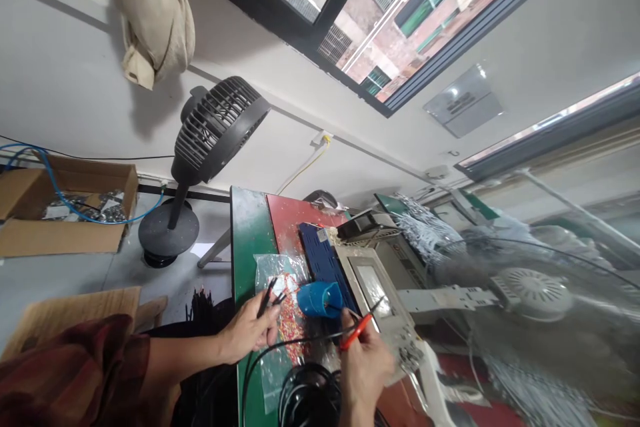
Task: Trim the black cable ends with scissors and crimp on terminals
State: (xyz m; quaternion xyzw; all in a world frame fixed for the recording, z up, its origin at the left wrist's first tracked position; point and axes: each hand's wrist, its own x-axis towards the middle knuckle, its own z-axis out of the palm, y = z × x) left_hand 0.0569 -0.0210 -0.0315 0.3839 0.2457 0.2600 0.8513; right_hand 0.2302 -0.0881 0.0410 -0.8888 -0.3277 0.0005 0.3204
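My left hand (253,327) is closed on several short black cable ends (267,297) that stick up past the fingers. My right hand (365,367) grips a tool with a red handle (357,331) and a thin dark tip; its exact kind is hard to tell. A black cable (295,340) runs in an arc from the table's near edge up to the right hand. Between the hands stands a blue cup (315,299), tilted in view. Under it lies a clear plastic bag (270,373) strewn with small red and yellow bits (293,327). A coil of black cable (310,400) lies close in front.
Beyond the cup are a dark blue slotted box (323,260) and a beige instrument with a screen (373,280). A blurred fan (533,293) stands at the right. Left of the green table (243,233) are a black floor fan (215,127) and an open cardboard box (60,237).
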